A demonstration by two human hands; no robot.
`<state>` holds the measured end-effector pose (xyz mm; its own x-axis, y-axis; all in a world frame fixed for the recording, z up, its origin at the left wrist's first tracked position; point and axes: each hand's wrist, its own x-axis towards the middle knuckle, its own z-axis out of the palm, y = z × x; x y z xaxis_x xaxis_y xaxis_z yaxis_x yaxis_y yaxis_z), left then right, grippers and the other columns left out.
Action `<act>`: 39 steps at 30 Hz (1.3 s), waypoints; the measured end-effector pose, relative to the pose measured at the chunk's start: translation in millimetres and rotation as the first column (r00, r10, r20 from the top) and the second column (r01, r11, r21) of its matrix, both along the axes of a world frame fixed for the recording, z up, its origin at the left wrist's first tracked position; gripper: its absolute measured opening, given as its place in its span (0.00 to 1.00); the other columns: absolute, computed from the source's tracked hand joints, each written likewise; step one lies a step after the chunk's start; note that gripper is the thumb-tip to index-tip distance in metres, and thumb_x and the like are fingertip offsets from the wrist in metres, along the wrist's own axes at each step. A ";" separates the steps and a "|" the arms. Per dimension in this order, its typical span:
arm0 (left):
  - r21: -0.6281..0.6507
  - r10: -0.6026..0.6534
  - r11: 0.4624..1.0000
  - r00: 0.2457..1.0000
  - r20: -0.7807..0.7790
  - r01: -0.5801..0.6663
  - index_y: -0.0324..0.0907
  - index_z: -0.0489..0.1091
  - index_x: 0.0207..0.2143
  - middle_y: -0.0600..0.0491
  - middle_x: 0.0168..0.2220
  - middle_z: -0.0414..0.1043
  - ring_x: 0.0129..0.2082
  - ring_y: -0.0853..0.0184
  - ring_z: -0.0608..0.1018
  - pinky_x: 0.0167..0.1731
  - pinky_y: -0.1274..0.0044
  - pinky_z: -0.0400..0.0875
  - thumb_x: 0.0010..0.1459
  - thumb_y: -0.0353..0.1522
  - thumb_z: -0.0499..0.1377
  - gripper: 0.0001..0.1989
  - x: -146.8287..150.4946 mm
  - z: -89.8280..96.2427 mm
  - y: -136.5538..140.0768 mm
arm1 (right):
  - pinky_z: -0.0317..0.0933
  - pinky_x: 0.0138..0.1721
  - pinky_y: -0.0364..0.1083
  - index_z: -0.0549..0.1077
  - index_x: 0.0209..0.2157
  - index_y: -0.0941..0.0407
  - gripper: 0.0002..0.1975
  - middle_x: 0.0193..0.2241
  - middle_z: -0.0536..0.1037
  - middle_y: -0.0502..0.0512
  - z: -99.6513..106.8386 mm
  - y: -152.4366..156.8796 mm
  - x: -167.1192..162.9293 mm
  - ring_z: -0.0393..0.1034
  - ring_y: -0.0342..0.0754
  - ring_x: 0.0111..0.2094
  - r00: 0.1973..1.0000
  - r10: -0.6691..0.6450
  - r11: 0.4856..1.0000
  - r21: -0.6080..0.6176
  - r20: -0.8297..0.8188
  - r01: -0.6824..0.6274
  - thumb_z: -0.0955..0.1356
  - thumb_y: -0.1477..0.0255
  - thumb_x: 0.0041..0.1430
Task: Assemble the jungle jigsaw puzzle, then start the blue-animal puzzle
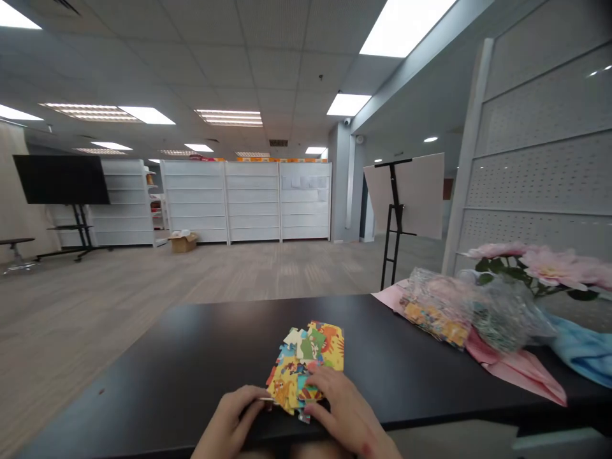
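Observation:
A loose pile of colourful jigsaw puzzle pieces (285, 377) lies near the front edge of the black table (215, 357). My left hand (236, 414) is at the pile's left side, thumb and fingers closed on a puzzle piece seen edge-on as a thin pale strip. On the right, my right hand (342, 405) reaches over the pile. Its thumb and fingertips grip a blue and yellow puzzle piece (306, 389) with a burger-like picture. Behind it, a yellow section with an orange lion picture (333, 344) lies under green and white pieces (308, 343).
Clear plastic bags (440, 306) with more puzzle pieces lie on pink cloth (516, 370) at the table's right. Pink flowers (545, 264) and a blue cloth (583, 347) are beside them. Beyond stand an easel (394, 223), white shelves (253, 204) and a screen (62, 180).

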<state>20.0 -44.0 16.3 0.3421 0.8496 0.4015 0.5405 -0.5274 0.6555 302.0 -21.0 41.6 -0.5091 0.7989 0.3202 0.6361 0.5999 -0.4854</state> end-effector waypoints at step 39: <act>0.187 -0.122 0.965 0.943 -0.311 0.186 0.49 0.73 0.40 0.54 0.43 0.81 0.40 0.63 0.81 0.40 0.79 0.73 0.59 0.31 0.61 0.07 7.5 -19.3 14.1 | 0.51 0.64 0.60 0.80 0.45 0.49 0.17 0.60 0.72 0.55 -1.2 4.7 1.1 0.55 0.61 0.66 0.995 -0.096 0.995 -0.017 -0.004 0.096 0.75 0.61 0.52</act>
